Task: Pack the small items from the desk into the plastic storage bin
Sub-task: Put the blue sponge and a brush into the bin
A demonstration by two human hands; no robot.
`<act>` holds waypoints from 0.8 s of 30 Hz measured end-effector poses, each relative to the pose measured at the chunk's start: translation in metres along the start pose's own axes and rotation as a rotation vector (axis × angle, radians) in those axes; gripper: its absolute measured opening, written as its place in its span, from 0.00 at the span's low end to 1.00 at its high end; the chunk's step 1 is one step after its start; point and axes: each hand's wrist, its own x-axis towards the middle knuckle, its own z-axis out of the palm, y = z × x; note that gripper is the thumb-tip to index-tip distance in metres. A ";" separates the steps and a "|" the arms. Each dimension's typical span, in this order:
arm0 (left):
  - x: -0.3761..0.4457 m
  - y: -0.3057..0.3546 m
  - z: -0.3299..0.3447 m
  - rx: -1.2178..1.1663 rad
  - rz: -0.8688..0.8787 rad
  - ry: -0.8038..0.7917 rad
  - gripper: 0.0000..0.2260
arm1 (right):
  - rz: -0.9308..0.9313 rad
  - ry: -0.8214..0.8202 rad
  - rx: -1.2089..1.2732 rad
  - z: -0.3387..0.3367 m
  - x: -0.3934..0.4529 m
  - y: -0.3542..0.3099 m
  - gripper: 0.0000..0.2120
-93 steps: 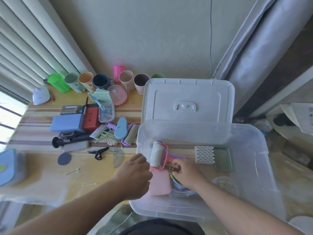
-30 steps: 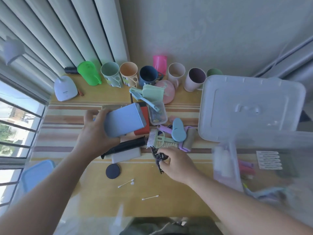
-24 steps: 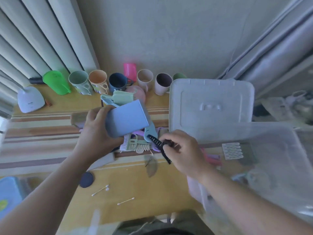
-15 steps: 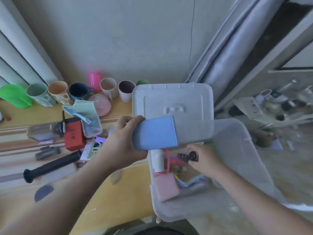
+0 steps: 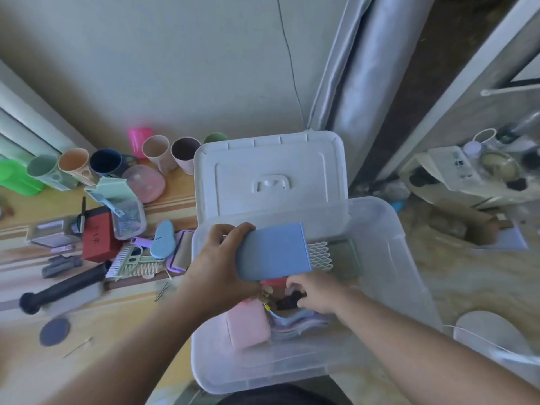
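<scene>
We hold the blue box (image 5: 274, 251) in our left hand (image 5: 216, 264), over the bin (image 5: 388, 235), just above its contents. Thumb on the near-left end, fingers (image 5: 233, 229) curled over the far-left corner, so it's pinched at one short end w/ the rest cantilevered out to the right. Long axis runs left-right, tilted a bit so the right end sits higher/farther; broad face up toward us.

Judging by looks: rigid plastic or card case, smooth matte faces, prob. light since one hand carries it by the end w/o sagging. Smooth sides could slip, so better hold is across the short width near the middle, or keep the corner wrap and lower it flat. Not fragile-looking, but can't tell what's inside.

Right hand (image 5: 315, 293) is low in the bin, fingers curled around a small black clip (image 5: 287, 302), approx. touching the pile there. Clip is small, stiff, light; its axis is too hidden to call.

In the bin: pink pad (image 5: 248, 327), white lattice piece (image 5: 320, 255), green tray (image 5: 346, 258). Lid (image 5: 271, 173) leans behind. Worktop (image 5: 122, 317) still carries cups (image 5: 184, 154), red box (image 5: 96, 239), comb (image 5: 131, 263), black handle (image 5: 64, 287).

Box likely fits best lying flat, long axis along the bin's length, on the open right side.
</scene>
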 end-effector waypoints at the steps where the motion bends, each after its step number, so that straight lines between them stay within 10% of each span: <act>1: 0.003 0.001 0.005 -0.003 -0.016 -0.017 0.41 | -0.002 0.083 0.077 -0.005 -0.006 0.005 0.15; 7: 0.017 0.004 0.038 0.047 -0.037 -0.171 0.43 | 0.036 0.672 0.411 -0.052 -0.065 0.021 0.24; 12: 0.023 0.019 0.082 0.199 0.038 -0.466 0.43 | -0.119 0.363 -0.011 -0.045 -0.075 -0.004 0.54; 24: 0.029 0.022 0.135 0.082 0.038 -0.329 0.43 | 0.065 0.381 -0.248 -0.061 -0.039 0.056 0.47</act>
